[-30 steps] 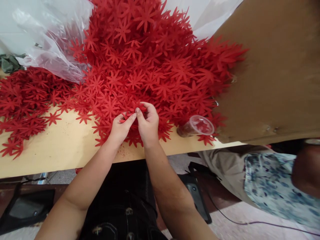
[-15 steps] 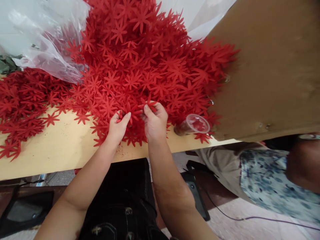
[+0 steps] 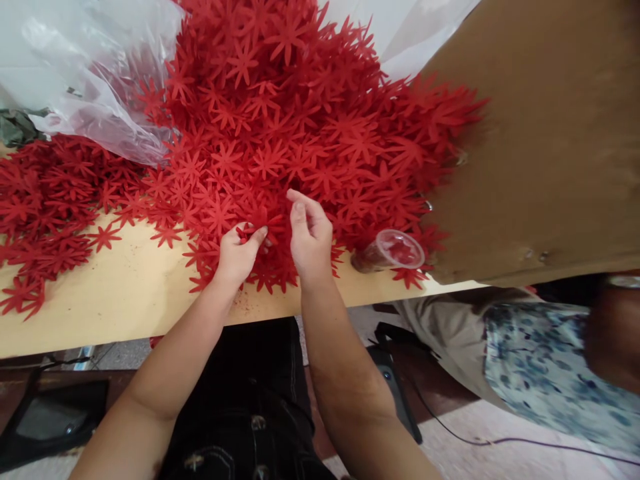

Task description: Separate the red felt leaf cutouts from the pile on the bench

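Observation:
A large heap of red star-shaped flower pieces (image 3: 280, 127) covers the middle of the table. At its front edge my left hand (image 3: 239, 252) is closed round red flower pieces (image 3: 261, 223), thumb pressed on them. Just to the right, my right hand (image 3: 311, 230) is raised over the heap, with thumb and forefinger stretched up and a gap between them. No flower shows in it; its other fingers are curled and partly hidden. A clear plastic cup (image 3: 397, 250) leans to the right of my right hand, with red pieces seen through it.
A brown board (image 3: 540, 147) stands on the right. Clear plastic bags (image 3: 110, 87) lie at the back left beside more red flowers (image 3: 60, 193). The table's front edge (image 3: 125, 313) is pale. A person in a patterned garment (image 3: 545, 360) sits at the lower right.
The red flower piece that was in my right hand is no longer seen there. My right thumb and forefinger have opened and moved slightly away from my left hand.

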Demonstrator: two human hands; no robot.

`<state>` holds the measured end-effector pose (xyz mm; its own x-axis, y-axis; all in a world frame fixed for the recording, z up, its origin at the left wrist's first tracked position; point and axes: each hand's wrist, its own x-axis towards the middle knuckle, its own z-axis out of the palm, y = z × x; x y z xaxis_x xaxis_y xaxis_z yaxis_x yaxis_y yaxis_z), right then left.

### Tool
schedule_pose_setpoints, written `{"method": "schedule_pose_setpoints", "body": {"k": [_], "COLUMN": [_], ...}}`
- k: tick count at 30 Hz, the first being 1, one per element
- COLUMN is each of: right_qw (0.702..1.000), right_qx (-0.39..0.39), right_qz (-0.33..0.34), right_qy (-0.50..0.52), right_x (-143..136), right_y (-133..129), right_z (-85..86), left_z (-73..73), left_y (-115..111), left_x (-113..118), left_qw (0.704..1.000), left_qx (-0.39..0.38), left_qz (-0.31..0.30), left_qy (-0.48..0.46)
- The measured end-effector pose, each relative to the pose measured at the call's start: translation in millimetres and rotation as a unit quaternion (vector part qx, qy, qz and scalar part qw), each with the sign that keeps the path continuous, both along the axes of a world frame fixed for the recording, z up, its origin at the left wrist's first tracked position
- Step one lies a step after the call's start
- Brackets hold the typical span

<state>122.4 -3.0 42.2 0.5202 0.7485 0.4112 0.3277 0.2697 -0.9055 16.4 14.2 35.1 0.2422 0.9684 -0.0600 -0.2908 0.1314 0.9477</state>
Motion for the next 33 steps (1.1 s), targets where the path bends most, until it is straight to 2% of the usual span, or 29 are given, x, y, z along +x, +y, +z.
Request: {"method": "schedule_pose_setpoints", "body": {"k": [2,4,6,11,17,19,25,29,33], "right_qw": [0.997,0.981,0.964,0.948,0.953,0.957,0.975,0.995,0.997], "right_qx": [-0.035,-0.087,-0.114,-0.091,-0.095,-0.088,-0.056,-0.062,-0.072], "right_qz": [0.066,0.153,0.208,0.226,0.235,0.223,0.1,0.026,-0.037], "right_qy": [0.033,0.076,0.12,0.207,0.167,0.166,0.192,0.078,-0.019], "right_x": [-1.8,-3.9,-5.6,-6.5,-2.0,0.1,2.3,-4.1,-8.6], "right_y": [-3.4,-5.9,-7.0,-6.0,-9.3,-9.5,-3.0,-3.3,-3.1], "right_z": [1.2,0.9,0.1,0.0,0.6,-1.8,-11.6,-9.3,-4.7], "left_z": [-0.9,-1.7,-1.8,-1.1,-6.6,-5.8,2.8,3.6,3.7], "left_y": [1.4,2.6,3.2,3.6,2.8,0.3,-5.4,-3.4,-3.7], "left_x": [0.1,0.0,-0.3,-0.2,1.1,0.5,-1.0,-0.7,-2.1], "left_qw": [1.0,0.999,0.999,1.0,0.999,0.998,0.996,0.997,0.996], "left_qx": [0.011,0.023,0.024,-0.005,0.019,0.014,-0.021,0.0,0.041], "left_qz": [0.006,0.024,0.037,0.001,-0.033,-0.05,-0.084,-0.064,-0.074], "left_qy": [0.011,0.011,0.013,0.007,-0.032,-0.036,-0.035,-0.031,0.013]}}
